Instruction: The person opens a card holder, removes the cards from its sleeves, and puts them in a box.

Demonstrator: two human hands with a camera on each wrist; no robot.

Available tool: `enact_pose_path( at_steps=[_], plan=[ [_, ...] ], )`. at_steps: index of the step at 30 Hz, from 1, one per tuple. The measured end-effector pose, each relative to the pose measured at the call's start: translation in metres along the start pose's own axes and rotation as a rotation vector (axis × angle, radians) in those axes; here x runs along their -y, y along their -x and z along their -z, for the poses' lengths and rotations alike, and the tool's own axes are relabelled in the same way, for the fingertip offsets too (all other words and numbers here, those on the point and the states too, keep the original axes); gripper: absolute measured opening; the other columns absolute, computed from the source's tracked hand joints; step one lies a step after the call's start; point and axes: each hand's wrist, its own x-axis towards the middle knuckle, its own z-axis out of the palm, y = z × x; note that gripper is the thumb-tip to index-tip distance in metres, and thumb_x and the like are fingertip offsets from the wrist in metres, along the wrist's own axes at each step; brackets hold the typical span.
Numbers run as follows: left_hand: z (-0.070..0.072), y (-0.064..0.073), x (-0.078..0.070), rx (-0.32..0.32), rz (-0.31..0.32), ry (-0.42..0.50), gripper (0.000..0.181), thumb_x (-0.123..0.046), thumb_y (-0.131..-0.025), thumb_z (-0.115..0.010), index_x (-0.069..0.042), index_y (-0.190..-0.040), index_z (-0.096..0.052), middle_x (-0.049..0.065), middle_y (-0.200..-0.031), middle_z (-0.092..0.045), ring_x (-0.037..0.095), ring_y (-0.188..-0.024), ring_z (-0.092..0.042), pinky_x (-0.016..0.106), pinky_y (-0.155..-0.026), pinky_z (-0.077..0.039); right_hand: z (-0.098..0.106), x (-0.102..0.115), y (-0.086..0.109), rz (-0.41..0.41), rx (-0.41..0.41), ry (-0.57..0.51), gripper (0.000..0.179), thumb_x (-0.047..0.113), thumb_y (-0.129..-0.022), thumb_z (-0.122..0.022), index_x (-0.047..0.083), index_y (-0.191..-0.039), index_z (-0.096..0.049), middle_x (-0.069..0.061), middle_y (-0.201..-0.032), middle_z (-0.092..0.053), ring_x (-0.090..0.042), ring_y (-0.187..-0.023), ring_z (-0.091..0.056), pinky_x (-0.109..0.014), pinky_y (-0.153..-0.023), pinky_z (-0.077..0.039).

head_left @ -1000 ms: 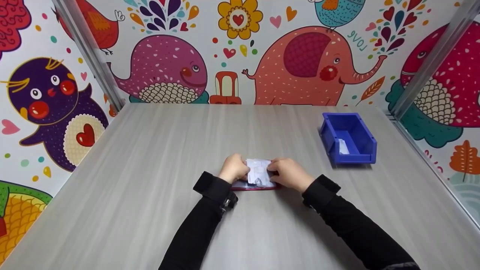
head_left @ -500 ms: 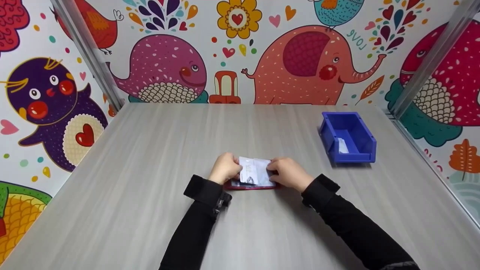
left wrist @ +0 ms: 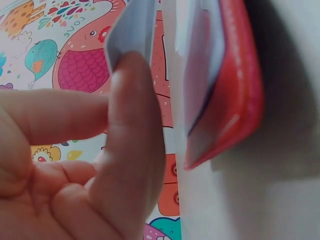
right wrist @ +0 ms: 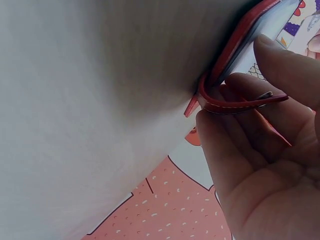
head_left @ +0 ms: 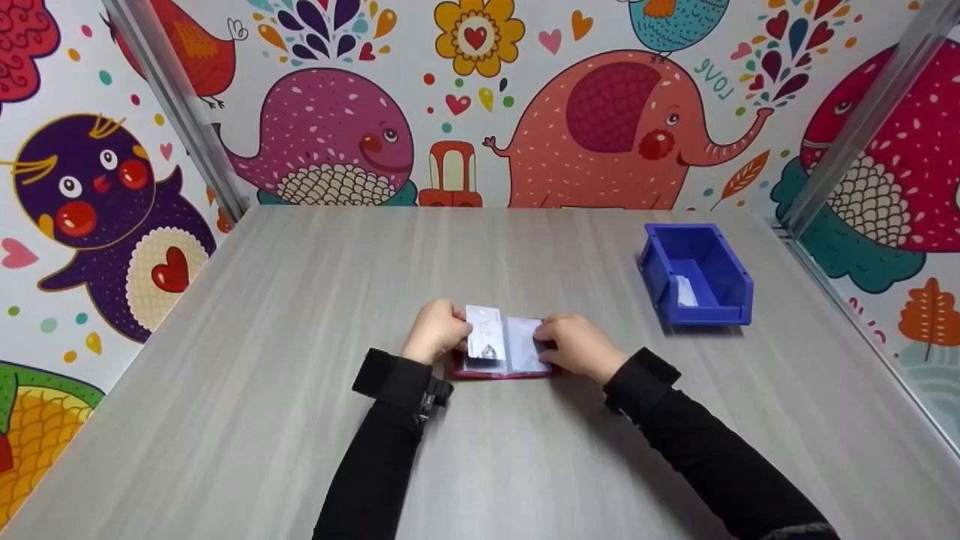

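Red wallet (head_left: 529,354) between hands (head_left: 436,330) (head_left: 577,346) (arms (head_left: 375,457) inward)

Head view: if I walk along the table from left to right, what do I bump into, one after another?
Left hand → card → right hand → blue bin.

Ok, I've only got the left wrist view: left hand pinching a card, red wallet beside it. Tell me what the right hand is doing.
Observer: The right hand is gripping the right side of the wallet.

Operator: Describe the wallet at that end.

Observer: A red stitched strap or flap curves out there, seen in the right wrist view.

Operator: Report anything farther out.

Observer: A blue bin stands off to the right, beyond the right hand.
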Motion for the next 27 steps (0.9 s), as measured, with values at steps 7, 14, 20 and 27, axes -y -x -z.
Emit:
enact_pose_path(
  at_steps=[7, 14, 20, 27],
  plan=[
    [0.004, 0.0, -0.001, 0.014, -0.015, 0.045, 0.011, 0.009, -0.083, -0.059, 0.013, -0.093, -0.063, 0.013, -0.081, -0.062, 0.018, -0.062, -0.061, 0.026, -0.058, -0.056, -0.002, -0.002, 0.0, 0.017, -0.011, 0.008, 0.023, 0.001, -0.077, -0.078, 0.005, -0.07, -0.057, -0.01, -0.086, -0.064, -0.025, -0.079, -0.059, -0.039, -0.073, -0.051],
    [0.007, 0.003, -0.005, 0.004, -0.02, 0.076, 0.014, 0.008, -0.084, -0.06, 0.014, -0.097, -0.062, 0.017, -0.086, -0.063, 0.018, -0.063, -0.061, 0.027, -0.059, -0.056, -0.001, -0.001, 0.0, -0.003, 0.007, 0.002, 0.015, 0.002, -0.079, -0.078, 0.004, -0.077, -0.063, -0.014, -0.095, -0.067, -0.029, -0.089, -0.064, -0.041, -0.079, -0.053],
    [0.01, 0.005, -0.01, 0.006, -0.018, 0.118, 0.019, 0.008, -0.086, -0.061, 0.016, -0.102, -0.061, 0.02, -0.091, -0.065, 0.02, -0.067, -0.061, 0.03, -0.064, -0.057, -0.002, -0.001, 0.001, -0.013, 0.008, -0.005, 0.013, 0.003, -0.08, -0.078, 0.003, -0.079, -0.065, -0.013, -0.093, -0.066, -0.027, -0.085, -0.062, -0.042, -0.077, -0.053],
    [0.014, 0.007, -0.015, 0.021, -0.025, 0.2, 0.022, 0.008, -0.086, -0.061, 0.016, -0.107, -0.059, 0.019, -0.093, -0.063, 0.023, -0.071, -0.063, 0.03, -0.065, -0.057, -0.002, -0.002, 0.002, -0.013, -0.003, -0.007, 0.012, 0.002, -0.079, -0.079, 0.002, -0.082, -0.067, -0.013, -0.093, -0.066, -0.028, -0.086, -0.063, -0.042, -0.078, -0.053]
  ],
)
